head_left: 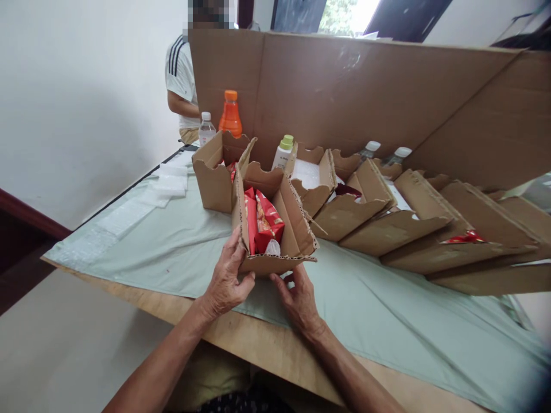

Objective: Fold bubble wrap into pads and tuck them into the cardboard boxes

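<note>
In the middle of the table, an open cardboard box [278, 264] is held between both of my hands. Red packets [267, 221] stand inside it, with a small clear plastic piece [272, 247] at their foot. My left hand [228, 278] grips the box's near left corner, fingers along the side and thumb at the front. Under the near right part of the box, my right hand [299, 298] has its thumb at the front edge and its fingers partly hidden. A second cardboard box [215, 186] stands just behind, to the left, with something red inside.
Several cardboard boxes [357, 215] lean in a row at right. Behind stand an orange bottle [231, 117], a clear bottle [206, 131] and a green-capped white bottle [283, 152]. A tall cardboard panel [344, 86] backs them. Bubble wrap [124, 215] lies left; a person [181, 86] is beyond.
</note>
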Tool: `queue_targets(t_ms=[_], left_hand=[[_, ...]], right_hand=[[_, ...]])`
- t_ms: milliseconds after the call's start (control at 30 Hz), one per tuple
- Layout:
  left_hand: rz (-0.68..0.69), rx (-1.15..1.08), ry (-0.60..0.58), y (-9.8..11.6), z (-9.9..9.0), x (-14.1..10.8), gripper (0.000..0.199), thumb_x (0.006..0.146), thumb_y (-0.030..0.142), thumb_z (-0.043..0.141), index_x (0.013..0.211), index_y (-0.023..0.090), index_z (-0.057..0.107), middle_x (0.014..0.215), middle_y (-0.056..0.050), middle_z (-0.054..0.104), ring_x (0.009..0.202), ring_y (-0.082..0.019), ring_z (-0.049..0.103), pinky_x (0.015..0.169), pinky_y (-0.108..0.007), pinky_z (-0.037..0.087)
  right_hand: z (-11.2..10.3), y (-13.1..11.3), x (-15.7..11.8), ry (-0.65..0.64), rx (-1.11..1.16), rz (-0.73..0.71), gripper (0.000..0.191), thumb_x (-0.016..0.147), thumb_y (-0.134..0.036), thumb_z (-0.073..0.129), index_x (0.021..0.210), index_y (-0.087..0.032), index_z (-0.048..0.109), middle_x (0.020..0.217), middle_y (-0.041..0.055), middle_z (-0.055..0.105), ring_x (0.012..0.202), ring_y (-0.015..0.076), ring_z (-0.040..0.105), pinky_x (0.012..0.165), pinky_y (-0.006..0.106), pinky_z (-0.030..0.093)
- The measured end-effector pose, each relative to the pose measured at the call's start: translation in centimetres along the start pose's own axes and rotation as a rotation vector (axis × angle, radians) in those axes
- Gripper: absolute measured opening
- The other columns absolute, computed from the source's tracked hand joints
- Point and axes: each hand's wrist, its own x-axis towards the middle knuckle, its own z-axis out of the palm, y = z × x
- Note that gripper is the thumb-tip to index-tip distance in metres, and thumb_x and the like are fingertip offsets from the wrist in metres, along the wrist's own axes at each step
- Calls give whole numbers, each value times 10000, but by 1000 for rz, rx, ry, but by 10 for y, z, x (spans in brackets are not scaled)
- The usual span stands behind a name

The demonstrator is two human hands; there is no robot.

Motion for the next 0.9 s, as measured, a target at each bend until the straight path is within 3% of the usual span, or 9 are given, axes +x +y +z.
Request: queue_targets(t_ms=[100,267,400,533,633,733,833,900], left_hand=[[38,19,-54,4,-6,5,993,859,74,598,1686,376,139,1768,-117,189,1604,-352,290,1245,-580,377],[-22,-25,-66,3,-17,12,972,868,87,601,1688,362,157,1760,-101,232,1596,-328,319,1266,-529,371],[-115,-66,-38,-11,-24,23,902,869,123,611,1670,293,231,1704,-117,362,1558,-311,394,1283,-495,353],[-232,-61,10,-31,-24,44,705,865,207,610,1545,204,424,1466,-141,613,1317,-283,631,1137,-436,518],[-370,66,18,-39,-19,63,523,885,255,585,1401,176,552,1227,-125,728,1075,-259,722,919,-373,599],[-533,351,-58,-43,-13,84,326,922,315,587,1201,174,683,1006,-106,778,906,-278,745,817,-374,569],[-645,595,-117,-49,-8,104,266,954,397,589,1003,183,740,898,-118,783,891,-321,751,798,-387,536],[-660,630,-107,-57,-2,114,279,955,416,591,962,186,747,894,-128,785,904,-332,752,800,-389,530]], right_hand=[[-1,0,-1,-19,14,31,216,985,-358,633,1137,-213,582,970,48,654,614,131,589,506,268,532],[2,-3,3,-15,0,4,161,976,-323,621,1096,-224,581,928,37,642,648,145,600,519,265,542],[3,-9,22,-63,-45,-49,310,983,-302,591,1284,-233,571,982,53,657,734,176,658,575,287,572],[7,-7,56,-111,-105,-41,471,979,-271,573,1446,-241,520,1142,95,685,797,199,706,723,357,617],[16,6,79,-82,-108,-24,496,957,-217,542,1453,-231,538,1211,120,705,944,241,727,853,404,624],[30,26,87,-35,-40,22,541,945,-196,501,1485,-196,513,1304,152,695,1055,258,726,938,435,617],[43,42,77,-73,29,64,575,925,-197,500,1498,-155,499,1380,188,657,1073,261,732,965,452,620],[48,48,68,-124,28,53,578,907,-208,534,1482,-156,524,1400,193,643,1132,278,713,988,467,616]])
